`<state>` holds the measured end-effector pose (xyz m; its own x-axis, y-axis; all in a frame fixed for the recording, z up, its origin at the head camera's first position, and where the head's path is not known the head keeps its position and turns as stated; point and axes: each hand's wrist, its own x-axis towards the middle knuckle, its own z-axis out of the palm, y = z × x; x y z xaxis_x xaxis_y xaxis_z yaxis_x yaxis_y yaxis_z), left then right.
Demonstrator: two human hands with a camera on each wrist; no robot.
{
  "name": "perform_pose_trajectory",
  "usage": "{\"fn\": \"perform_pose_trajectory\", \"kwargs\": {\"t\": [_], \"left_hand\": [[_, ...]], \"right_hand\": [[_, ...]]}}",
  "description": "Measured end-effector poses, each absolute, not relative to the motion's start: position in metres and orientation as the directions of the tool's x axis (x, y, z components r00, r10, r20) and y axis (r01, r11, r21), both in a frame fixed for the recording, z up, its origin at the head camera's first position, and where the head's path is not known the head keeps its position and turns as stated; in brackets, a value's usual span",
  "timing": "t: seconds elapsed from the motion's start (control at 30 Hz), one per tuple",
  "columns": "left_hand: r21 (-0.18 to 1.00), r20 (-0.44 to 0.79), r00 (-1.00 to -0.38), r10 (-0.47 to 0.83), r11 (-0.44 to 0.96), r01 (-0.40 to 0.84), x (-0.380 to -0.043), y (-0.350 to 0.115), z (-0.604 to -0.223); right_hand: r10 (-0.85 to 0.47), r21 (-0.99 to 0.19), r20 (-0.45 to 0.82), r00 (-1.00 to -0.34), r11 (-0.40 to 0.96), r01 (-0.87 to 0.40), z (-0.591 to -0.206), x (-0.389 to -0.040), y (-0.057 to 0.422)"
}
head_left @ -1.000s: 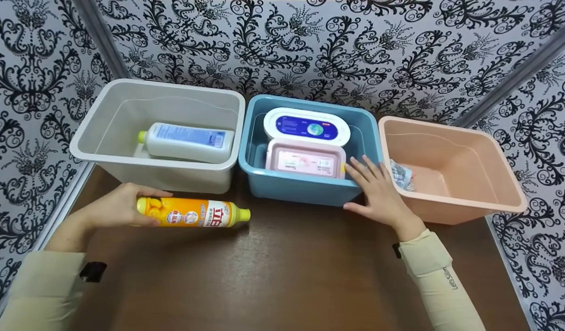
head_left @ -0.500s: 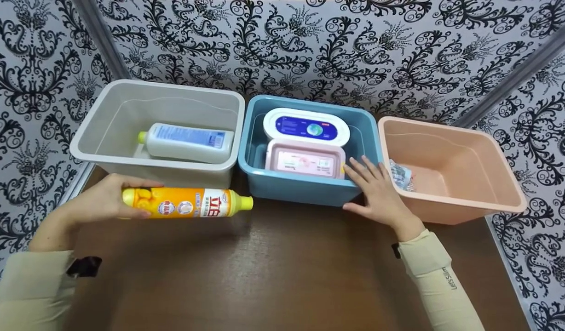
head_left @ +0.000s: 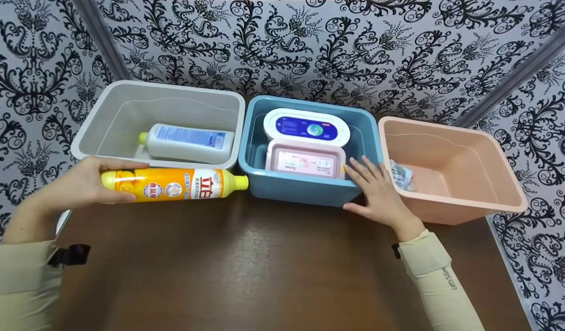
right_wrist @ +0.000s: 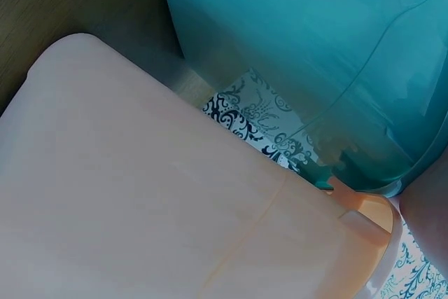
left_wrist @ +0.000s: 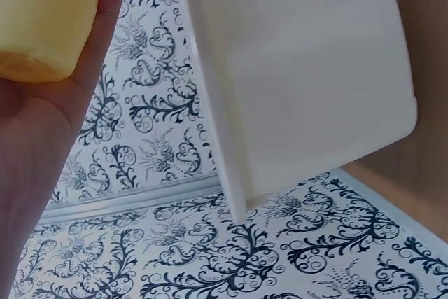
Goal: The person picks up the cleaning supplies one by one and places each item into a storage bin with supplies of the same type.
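Note:
My left hand [head_left: 80, 186] grips the base end of a yellow-and-orange dish soap bottle [head_left: 172, 185], which lies sideways with its yellow cap pointing right. The bottle overlaps the front rim of the grey bin [head_left: 172, 90] in the head view. Inside that bin lies a white bottle [head_left: 188, 143] with a blue label. In the left wrist view the soap bottle's base [left_wrist: 45, 22] sits against the palm, beside the bin's outer wall [left_wrist: 315, 68]. With fingers spread, my right hand [head_left: 381, 200] rests at the front right rim of the blue bin [head_left: 296, 189].
The blue bin contains a white oval pack [head_left: 308, 127] and a pink box [head_left: 305, 159]. To its right, a peach bin [head_left: 466, 165] holds a small printed packet [head_left: 400, 175]. All stand on a brown table [head_left: 245, 276] before patterned walls [head_left: 310, 50].
My left hand has lifted the dish soap bottle and carried it up and left, from over the table to the grey bin's front rim. My right hand has stayed in place.

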<state>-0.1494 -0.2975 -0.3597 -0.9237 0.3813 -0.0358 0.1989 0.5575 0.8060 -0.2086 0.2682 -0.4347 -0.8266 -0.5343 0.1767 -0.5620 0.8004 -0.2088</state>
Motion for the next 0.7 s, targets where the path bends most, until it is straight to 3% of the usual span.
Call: {"fn": "perform_pose_trajectory", "kwargs": {"t": [0.17, 0.7], "left_hand": [[0.781, -0.100, -0.937, 0.335, 0.610, 0.135, -0.156, -0.298, -0.349], [0.790, 0.031, -0.971, 0.238, 0.590, 0.169, -0.169, -0.311, -0.328]], "right_hand": [[-0.543, -0.206, 0.196, -0.817, 0.791, -0.575, -0.436, -0.209, 0.269], [-0.542, -0.209, 0.183, -0.820, 0.793, -0.572, -0.435, -0.209, 0.268]]}}
